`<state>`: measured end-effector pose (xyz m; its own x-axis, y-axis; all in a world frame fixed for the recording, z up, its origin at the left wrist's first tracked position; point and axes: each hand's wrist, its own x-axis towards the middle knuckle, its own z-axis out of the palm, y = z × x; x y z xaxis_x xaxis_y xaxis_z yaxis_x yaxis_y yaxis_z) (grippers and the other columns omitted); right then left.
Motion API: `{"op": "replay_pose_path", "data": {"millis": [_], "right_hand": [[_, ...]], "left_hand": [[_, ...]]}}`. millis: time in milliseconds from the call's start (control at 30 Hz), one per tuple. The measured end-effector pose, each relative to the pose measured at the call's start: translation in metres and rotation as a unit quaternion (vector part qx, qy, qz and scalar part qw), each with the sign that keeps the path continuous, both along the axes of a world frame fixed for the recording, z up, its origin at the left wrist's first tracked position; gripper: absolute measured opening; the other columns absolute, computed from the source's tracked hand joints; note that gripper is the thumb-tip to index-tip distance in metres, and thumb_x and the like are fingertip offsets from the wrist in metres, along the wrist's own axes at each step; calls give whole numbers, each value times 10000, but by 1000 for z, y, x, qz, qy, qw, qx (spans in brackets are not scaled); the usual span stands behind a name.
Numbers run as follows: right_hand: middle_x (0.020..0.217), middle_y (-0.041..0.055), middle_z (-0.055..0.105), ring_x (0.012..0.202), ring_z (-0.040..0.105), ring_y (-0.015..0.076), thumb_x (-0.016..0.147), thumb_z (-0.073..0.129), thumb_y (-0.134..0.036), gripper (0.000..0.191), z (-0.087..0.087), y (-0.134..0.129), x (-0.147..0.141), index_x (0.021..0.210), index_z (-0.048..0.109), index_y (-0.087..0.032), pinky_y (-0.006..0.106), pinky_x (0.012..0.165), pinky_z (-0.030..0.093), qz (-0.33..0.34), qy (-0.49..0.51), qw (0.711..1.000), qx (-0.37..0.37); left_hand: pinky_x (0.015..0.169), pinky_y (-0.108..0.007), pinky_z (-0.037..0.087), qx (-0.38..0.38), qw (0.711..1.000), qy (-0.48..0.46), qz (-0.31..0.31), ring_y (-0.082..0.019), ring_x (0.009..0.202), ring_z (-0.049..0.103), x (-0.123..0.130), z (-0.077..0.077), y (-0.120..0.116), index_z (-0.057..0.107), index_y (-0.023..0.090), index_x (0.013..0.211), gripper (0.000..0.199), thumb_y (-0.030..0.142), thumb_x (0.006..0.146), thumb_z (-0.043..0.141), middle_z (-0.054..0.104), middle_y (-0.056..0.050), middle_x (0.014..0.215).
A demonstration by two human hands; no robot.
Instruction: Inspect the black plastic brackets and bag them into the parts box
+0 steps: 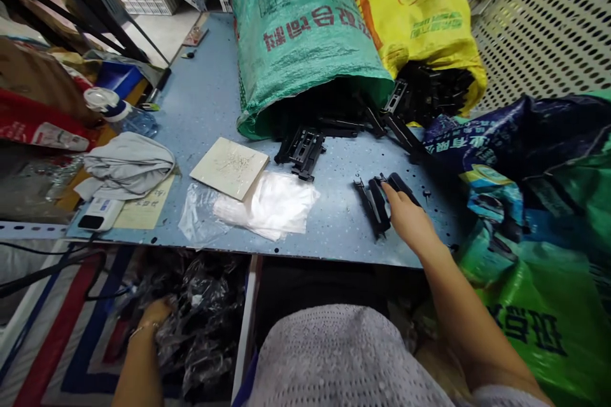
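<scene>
- Head view: black plastic parts (pixel 379 202) lay at four o'clock on the worktop (pixel 205 92), touched by the right hand (pixel 409 216), fingers bent; whether it pinched, I couldn't tell.
- They looked light, stiff, perhaps slippery; long sides seemed the best hold.
- Worktop's edge ran at six o'clock from them; open room lay at nine, towards white plastic bags (pixel 281 203).
- Left hand (pixel 156 313), at eight o'clock: among plastic-wrapped dark items (pixel 205 324), grip hidden.

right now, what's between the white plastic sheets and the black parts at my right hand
In the head view, a strip of speckled blue tabletop lies between the white plastic sheets and the black parts at your right hand.
</scene>
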<state>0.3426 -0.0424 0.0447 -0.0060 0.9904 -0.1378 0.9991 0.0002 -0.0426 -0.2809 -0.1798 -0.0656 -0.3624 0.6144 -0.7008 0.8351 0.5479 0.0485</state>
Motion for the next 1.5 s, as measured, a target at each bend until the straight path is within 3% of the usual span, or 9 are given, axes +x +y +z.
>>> {"op": "replay_pose_path", "data": {"millis": [167, 267, 367, 467, 800, 1200, 1333, 1400, 1500], "right_hand": [[1594, 74, 328, 1453, 319, 342, 822, 357, 66, 768, 2, 43, -11, 1474, 434, -332, 578, 1080, 369, 244, -2, 969, 26], [1549, 58, 421, 1501, 215, 318, 832, 494, -2, 534, -3, 69, -23, 1280, 624, -261, 609, 1164, 214, 317, 17, 948, -7], [1414, 143, 560, 1412, 387, 370, 770, 706, -142, 389, -3, 75, -34, 1157, 683, -183, 573, 1133, 304, 335, 40, 938, -72], [1312, 188, 608, 1209, 582, 354, 809, 724, -286, 472, 0, 58, -36, 1249, 630, -143, 490, 998, 465, 311, 86, 936, -144], [1182, 124, 654, 1016, 646, 276, 900, 596, -454, 416, -23, 15, -29, 1224, 623, -194, 384, 814, 539, 113, 359, 919, -115], [1128, 113, 624, 1004, 611, 253, 940, 576, -440, 412, 2, 2, -54, 1279, 565, -206, 372, 848, 513, 179, 339, 920, -79], [1174, 120, 617, 1093, 578, 286, 935, 594, -396, 387, 0, -2, -62, 1274, 568, -212, 411, 917, 489, 202, 278, 936, -82], [1155, 128, 623, 1093, 577, 305, 923, 609, -367, 361, -2, -4, -65, 1247, 591, -209, 420, 893, 497, 186, 242, 948, -87], [1135, 127, 630, 1070, 591, 299, 916, 615, -375, 362, -2, -3, -70, 1239, 606, -212, 426, 898, 495, 175, 262, 945, -92]], "left_hand": [[658, -306, 532, -3, 967, -256, 1, -234, 730, 695, 86, 58, 46, 713, 158, 847, 448, 582, 800, 580, 735, -73, 811], [765, -317, 534, 169, 909, -364, -108, -192, 775, 666, 186, 94, 87, 722, 209, 1074, 406, 516, 919, 506, 736, -59, 935], [913, -374, 497, 415, 865, -232, -158, -228, 967, 639, 281, 93, 125, 716, 176, 1061, 293, 338, 958, 495, 690, -120, 1050], [812, -363, 505, 449, 865, -126, -183, -254, 977, 614, 325, 69, 149, 698, 136, 920, 152, 197, 905, 559, 647, -155, 1038], [651, -235, 444, 392, 832, -387, 68, -123, 682, 587, 278, 49, 165, 556, 191, 801, 114, 237, 778, 657, 615, 26, 745], [693, -253, 485, 389, 774, -476, 151, -129, 703, 621, 271, 44, 166, 565, 175, 875, 247, 250, 704, 728, 643, 7, 756], [698, -283, 524, 435, 784, -431, 100, -148, 716, 635, 268, 50, 163, 545, 187, 838, 170, 194, 739, 683, 656, -6, 790], [809, -345, 544, 478, 808, -345, -6, -187, 843, 657, 262, 57, 158, 613, 181, 860, 75, 133, 816, 576, 691, -51, 884], [968, -441, 516, 510, 821, -186, -176, -249, 1051, 637, 255, 63, 150, 704, 165, 994, 345, 15, 837, 437, 709, -113, 1091]]}}
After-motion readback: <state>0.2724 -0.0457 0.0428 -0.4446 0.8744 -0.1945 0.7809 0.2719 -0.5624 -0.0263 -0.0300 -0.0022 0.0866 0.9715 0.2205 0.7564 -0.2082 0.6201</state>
